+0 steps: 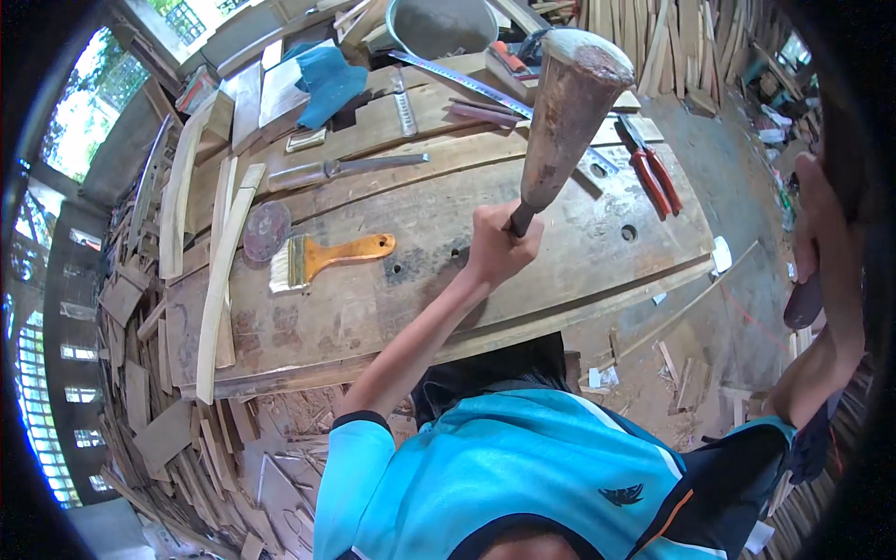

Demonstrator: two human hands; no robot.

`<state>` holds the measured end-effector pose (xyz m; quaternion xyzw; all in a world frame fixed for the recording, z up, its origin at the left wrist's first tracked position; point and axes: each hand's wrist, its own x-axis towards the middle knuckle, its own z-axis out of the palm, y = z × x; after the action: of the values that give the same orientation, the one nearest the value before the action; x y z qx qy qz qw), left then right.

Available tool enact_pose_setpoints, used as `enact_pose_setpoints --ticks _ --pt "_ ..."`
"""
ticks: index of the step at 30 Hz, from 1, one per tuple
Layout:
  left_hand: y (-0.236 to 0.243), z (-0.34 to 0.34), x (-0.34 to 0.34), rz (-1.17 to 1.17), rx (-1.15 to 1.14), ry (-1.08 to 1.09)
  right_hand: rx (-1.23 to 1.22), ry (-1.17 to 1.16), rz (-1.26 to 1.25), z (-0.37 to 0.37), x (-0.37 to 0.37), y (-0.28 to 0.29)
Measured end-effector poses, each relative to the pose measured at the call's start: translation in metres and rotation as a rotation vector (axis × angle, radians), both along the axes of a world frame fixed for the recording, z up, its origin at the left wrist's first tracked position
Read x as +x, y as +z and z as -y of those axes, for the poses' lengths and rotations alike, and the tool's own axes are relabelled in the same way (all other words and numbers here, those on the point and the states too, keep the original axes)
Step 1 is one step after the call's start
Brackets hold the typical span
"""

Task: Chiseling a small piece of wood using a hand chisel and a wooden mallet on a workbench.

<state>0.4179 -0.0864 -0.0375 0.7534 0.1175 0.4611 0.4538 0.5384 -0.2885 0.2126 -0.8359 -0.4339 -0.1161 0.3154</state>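
Note:
In front of me, over the workbench (pixel 364 322), my left hand (pixel 504 247) is closed round the thin neck of a wooden mallet (pixel 569 117). Its tapered, worn head points up and away, with a pale, battered end. My right hand (pixel 810 247) is raised at the far right, off the bench. Its fingers look curled, and a dark rounded piece (pixel 803 301) shows below them; its kind is unclear. A flat paintbrush (pixel 336 257) with an orange wooden handle lies left of my left hand. Behind it is a chisel (pixel 345 168). Red-handled pliers (pixel 649 170) lie right of the mallet.
Long wooden strips (pixel 229 271) cross the bench's left end, beside a round reddish disc (pixel 267 231). A metal ruler (pixel 462 82), a blue cloth (pixel 329 84) and a bucket (pixel 441 26) are at the back. Scrap wood (pixel 159 429) piles up at left; offcuts litter the floor.

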Motion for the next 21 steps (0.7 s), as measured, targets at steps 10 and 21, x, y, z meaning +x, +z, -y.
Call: enact_pose_setpoints --ticks 10,21 --pt "-0.011 -0.003 -0.019 0.309 -0.378 -0.132 0.078 0.048 -0.199 -0.011 -0.015 -0.008" --pt "0.008 -0.017 -0.040 0.586 -0.867 -0.153 0.062 -0.092 -0.220 0.004 0.002 -0.043"
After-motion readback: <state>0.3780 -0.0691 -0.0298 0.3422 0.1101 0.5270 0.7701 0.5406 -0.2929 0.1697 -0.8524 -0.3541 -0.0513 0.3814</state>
